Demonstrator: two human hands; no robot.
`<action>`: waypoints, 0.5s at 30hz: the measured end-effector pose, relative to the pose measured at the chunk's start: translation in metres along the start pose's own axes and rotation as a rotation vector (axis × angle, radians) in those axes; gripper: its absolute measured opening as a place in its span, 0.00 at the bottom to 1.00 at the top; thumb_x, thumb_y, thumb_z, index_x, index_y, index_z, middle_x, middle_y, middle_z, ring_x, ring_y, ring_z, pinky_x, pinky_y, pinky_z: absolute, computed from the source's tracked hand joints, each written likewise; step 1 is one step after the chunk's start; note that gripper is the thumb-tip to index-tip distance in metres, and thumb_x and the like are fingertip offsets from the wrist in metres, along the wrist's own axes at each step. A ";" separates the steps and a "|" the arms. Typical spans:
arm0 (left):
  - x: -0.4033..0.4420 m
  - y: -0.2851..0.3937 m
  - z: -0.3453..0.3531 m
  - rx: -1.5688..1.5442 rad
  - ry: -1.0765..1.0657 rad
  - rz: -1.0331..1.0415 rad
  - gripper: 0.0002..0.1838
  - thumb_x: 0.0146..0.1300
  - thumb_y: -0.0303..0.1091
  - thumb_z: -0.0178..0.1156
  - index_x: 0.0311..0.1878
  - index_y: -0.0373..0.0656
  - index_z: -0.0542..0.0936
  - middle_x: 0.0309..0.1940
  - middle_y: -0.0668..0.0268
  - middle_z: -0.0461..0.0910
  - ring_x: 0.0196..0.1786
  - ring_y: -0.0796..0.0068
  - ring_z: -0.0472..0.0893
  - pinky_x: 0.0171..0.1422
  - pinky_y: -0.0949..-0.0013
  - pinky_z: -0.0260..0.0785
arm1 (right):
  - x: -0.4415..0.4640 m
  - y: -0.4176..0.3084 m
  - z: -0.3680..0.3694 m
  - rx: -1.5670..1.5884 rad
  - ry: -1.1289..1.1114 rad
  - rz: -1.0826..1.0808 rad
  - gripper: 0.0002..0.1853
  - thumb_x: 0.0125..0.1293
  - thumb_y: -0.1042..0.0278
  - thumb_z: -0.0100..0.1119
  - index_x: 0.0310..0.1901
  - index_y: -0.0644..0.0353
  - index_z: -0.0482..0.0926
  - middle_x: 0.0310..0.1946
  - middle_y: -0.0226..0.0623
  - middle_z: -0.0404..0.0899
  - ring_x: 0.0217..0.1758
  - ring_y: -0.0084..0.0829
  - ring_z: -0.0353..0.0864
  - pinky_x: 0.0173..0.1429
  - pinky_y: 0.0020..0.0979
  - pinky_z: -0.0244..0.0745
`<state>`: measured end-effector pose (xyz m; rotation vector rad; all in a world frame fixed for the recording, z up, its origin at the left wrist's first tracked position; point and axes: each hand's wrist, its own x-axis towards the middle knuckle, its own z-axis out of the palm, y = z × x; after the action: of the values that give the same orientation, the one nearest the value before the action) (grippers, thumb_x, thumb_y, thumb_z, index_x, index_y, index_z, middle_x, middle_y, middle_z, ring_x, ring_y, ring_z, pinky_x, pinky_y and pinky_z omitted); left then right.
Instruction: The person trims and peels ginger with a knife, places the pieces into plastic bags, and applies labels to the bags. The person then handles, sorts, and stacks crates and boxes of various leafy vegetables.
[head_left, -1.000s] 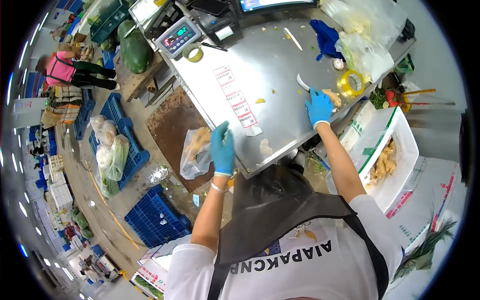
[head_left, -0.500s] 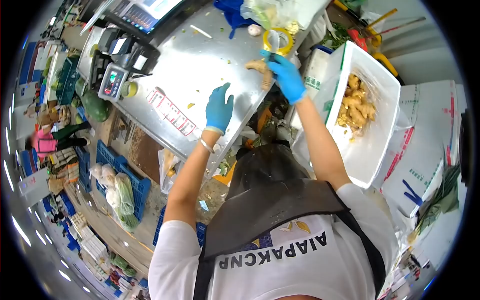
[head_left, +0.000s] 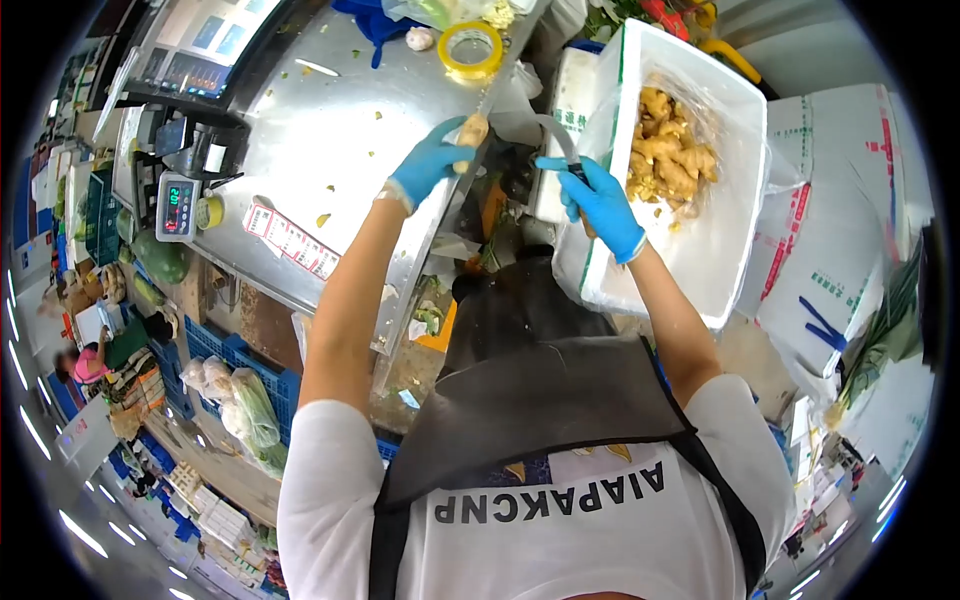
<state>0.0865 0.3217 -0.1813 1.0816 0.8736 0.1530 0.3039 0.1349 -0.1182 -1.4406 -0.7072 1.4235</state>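
My left hand (head_left: pixel 428 166), in a blue glove, grips a piece of ginger (head_left: pixel 473 132) at the edge of the metal table (head_left: pixel 330 120). The ginger points up and away from the fingers. My right hand (head_left: pixel 606 208), also blue-gloved, is closed around the dark handle of a knife (head_left: pixel 556 134). Its curved blade points up and left, apart from the ginger. Beside the right hand stands a white foam box (head_left: pixel 740 240) with a plastic liner. Many pieces of ginger (head_left: pixel 672 150) lie inside it.
A roll of yellow tape (head_left: pixel 470 50), a garlic bulb (head_left: pixel 419 38) and a strip of printed labels (head_left: pixel 292 240) lie on the table. A lit scale display (head_left: pixel 177 207) stands at its left edge, below a screen (head_left: pixel 205 50). Blue crates (head_left: pixel 215 345) are on the floor.
My left hand has moved up to the table edge and taken hold of the ginger. My right hand has drawn down with the knife, toward the foam box. The view has shifted.
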 end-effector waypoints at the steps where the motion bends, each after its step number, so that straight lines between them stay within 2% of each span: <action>1: -0.021 -0.001 0.014 -0.249 -0.067 0.033 0.36 0.61 0.32 0.60 0.73 0.43 0.60 0.51 0.60 0.76 0.47 0.73 0.77 0.50 0.71 0.72 | -0.001 -0.003 0.006 -0.013 0.006 -0.015 0.15 0.74 0.67 0.51 0.58 0.56 0.79 0.26 0.22 0.69 0.26 0.14 0.67 0.31 0.18 0.67; 2: -0.043 -0.002 0.028 -0.499 -0.128 0.064 0.37 0.63 0.31 0.59 0.74 0.44 0.58 0.49 0.60 0.76 0.47 0.73 0.77 0.49 0.72 0.72 | -0.002 -0.002 0.011 -0.027 0.011 -0.030 0.15 0.74 0.67 0.51 0.58 0.56 0.78 0.27 0.22 0.70 0.27 0.13 0.67 0.31 0.19 0.67; 3: -0.065 -0.003 0.037 -0.541 -0.121 0.027 0.37 0.64 0.30 0.59 0.75 0.45 0.56 0.48 0.61 0.76 0.46 0.73 0.77 0.48 0.72 0.73 | -0.001 0.003 0.014 -0.252 0.048 -0.128 0.14 0.71 0.66 0.55 0.57 0.52 0.79 0.28 0.22 0.74 0.29 0.16 0.73 0.30 0.22 0.70; 6: -0.121 0.003 0.064 -0.639 -0.099 0.017 0.38 0.65 0.30 0.60 0.76 0.48 0.54 0.46 0.61 0.76 0.44 0.72 0.79 0.45 0.72 0.75 | 0.002 0.004 0.029 -1.031 0.117 -0.726 0.15 0.67 0.64 0.59 0.54 0.48 0.80 0.29 0.24 0.77 0.29 0.25 0.78 0.29 0.27 0.73; 7: -0.133 0.001 0.068 -0.654 -0.097 0.030 0.38 0.65 0.30 0.60 0.76 0.48 0.54 0.46 0.61 0.76 0.43 0.72 0.79 0.45 0.72 0.75 | 0.000 0.004 0.037 -1.121 0.116 -0.807 0.15 0.62 0.65 0.60 0.51 0.47 0.81 0.29 0.27 0.75 0.31 0.31 0.79 0.31 0.30 0.73; 11: -0.169 -0.008 0.083 -0.557 0.032 0.057 0.38 0.63 0.31 0.63 0.74 0.46 0.57 0.45 0.63 0.77 0.42 0.74 0.79 0.44 0.72 0.76 | -0.013 0.012 0.064 -1.431 -0.163 -0.940 0.19 0.56 0.71 0.58 0.52 0.49 0.78 0.29 0.30 0.72 0.30 0.32 0.75 0.33 0.33 0.71; 14: -0.194 -0.018 0.086 -0.460 0.118 0.017 0.37 0.61 0.29 0.65 0.73 0.46 0.60 0.45 0.65 0.77 0.39 0.77 0.79 0.41 0.71 0.77 | -0.017 0.027 0.074 -1.440 -0.258 -1.054 0.18 0.57 0.71 0.57 0.51 0.50 0.77 0.29 0.29 0.72 0.32 0.32 0.75 0.34 0.33 0.71; 15: -0.205 -0.016 0.090 -0.439 0.138 -0.005 0.37 0.61 0.29 0.65 0.72 0.46 0.60 0.45 0.66 0.77 0.38 0.77 0.79 0.40 0.71 0.77 | -0.017 0.029 0.078 -1.424 -0.335 -1.032 0.15 0.57 0.71 0.57 0.47 0.50 0.77 0.29 0.31 0.73 0.32 0.34 0.76 0.34 0.35 0.71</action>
<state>0.0072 0.1461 -0.0662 0.6633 0.9129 0.3995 0.2196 0.1261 -0.1270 -1.2912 -2.5186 0.1599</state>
